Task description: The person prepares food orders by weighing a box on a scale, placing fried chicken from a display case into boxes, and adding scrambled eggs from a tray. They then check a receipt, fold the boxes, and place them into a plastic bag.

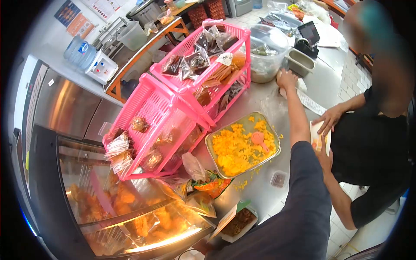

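Observation:
My right hand (287, 80) reaches across the steel table at the end of a dark sleeve. Its fingers are curled down at something white, beside a large clear tub (264, 65) and a metal pan (300, 62); what they grip is mostly hidden. Under my forearm lies a tray of chopped yellow food (234, 147) with a pink scoop (258, 138) in it. Near my body, an open box (242, 223) holds dark food, its lid raised. A dark patch beside that box may be part of my left hand, but no fingers can be made out.
Pink stacked baskets (145, 97) with packets stand to the left. A lit glass cabinet (143, 212) of fried food is at lower left. A small lidded cup (278, 179) sits near the table edge. On the right, another person in black holds a pale paper container (321, 141).

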A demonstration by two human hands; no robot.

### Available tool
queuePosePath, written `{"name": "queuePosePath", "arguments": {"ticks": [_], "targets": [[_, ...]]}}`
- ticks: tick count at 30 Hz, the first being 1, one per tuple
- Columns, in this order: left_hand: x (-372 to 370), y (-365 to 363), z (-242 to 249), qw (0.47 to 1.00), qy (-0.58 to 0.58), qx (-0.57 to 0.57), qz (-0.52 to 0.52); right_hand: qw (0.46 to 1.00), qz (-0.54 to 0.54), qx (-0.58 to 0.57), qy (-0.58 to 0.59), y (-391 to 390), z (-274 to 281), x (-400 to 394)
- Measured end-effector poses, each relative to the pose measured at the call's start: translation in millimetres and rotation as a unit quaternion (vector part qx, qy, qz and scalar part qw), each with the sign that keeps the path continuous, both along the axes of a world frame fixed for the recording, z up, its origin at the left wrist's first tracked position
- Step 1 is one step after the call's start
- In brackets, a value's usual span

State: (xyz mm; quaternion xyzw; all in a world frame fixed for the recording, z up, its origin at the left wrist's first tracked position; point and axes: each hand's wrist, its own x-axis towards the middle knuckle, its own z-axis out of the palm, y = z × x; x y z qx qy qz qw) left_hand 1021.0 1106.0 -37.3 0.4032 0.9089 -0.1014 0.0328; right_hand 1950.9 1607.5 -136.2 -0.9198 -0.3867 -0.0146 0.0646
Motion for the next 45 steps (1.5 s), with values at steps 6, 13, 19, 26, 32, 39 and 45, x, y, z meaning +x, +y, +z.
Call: {"name": "queuePosePath", "arguments": {"ticks": [6, 13, 19, 26, 32, 39, 45], "targets": [[0, -10, -1, 1.000, -0.002, -0.004, 0.004, 0.995, -0.013, 0.071, -0.068, -9, 20, -14], [-12, -46, -12, 1.000, -0.019, 0.006, 0.015, 0.975, -0.144, 0.166, -0.020, -28, 76, -41], [-50, -102, -30, 0.999, -0.030, 0.018, 0.019, 0.959, -0.063, 0.208, 0.183, -70, 71, -56], [-214, -249, -131, 0.867, 0.336, 0.026, -0.366, 0.881, 0.127, 0.231, 0.393, -157, 108, -168], [-227, -208, -144, 0.890, 0.078, 0.110, -0.435, 0.704, 0.241, 0.263, 0.614, -358, 193, -346], [-188, -178, -69, 0.884, -0.410, 0.196, -0.107, 0.622, 0.181, 0.157, 0.746, -575, 142, -629], [-210, -177, -77, 0.810, -0.525, 0.238, -0.111, 0.801, 0.377, -0.113, 0.452, -609, 113, -916]]}}
